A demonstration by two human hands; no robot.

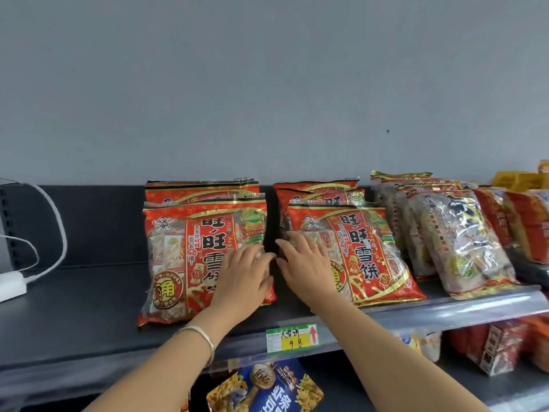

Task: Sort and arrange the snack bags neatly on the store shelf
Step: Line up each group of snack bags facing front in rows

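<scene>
Two rows of red rice-cracker bags stand leaning on the dark shelf [89, 295]. My left hand [243, 278] rests with relaxed fingers on the right side of the front bag of the left row [184, 257]. My right hand [303, 263] lies flat on the left side of the front bag of the right row [365, 257]. A narrow dark gap separates the two rows between my hands. More red bags stand behind each front bag. A row of clear bags with black print [457, 239] leans to the right of them.
A white cable and adapter [12, 283] lie at the shelf's left end. A price tag [292, 339] hangs on the shelf's front rail. Orange and red packs [523, 221] fill the far right. A blue snack bag [267, 388] and other packs sit on the lower shelf.
</scene>
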